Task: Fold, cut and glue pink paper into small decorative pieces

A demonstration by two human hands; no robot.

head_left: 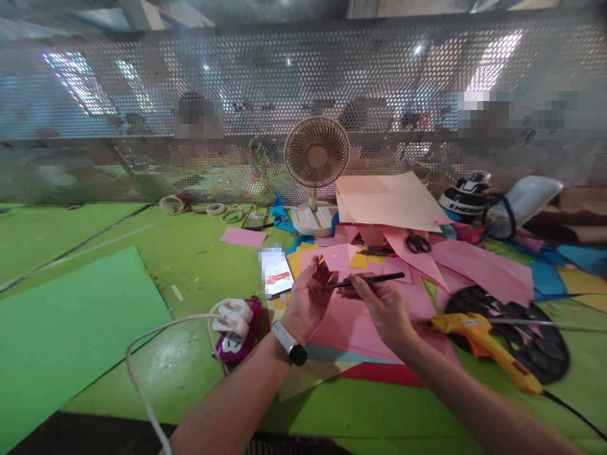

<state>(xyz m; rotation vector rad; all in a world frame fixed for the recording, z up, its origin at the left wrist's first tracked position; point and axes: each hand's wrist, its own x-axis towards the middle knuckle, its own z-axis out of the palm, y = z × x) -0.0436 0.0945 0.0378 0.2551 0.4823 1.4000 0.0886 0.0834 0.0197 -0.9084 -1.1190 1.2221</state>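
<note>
My right hand is closed around a slim black pen, thumb on top, its thin tip pointing left. Palm turned up, my left hand sits just beside that tip with its fingers loosely curled and apart. Whether the tip touches its fingers I cannot tell, and no object shows in the palm. Below both hands lie layered pink paper sheets. A lit phone rests just left of my left hand. Around my left wrist is a watch with a pale band.
A purple power strip with white plugs and a cable stands at left, near a large green sheet. A yellow glue gun lies on a black tray at right. Behind are a fan, scissors and a cream sheet.
</note>
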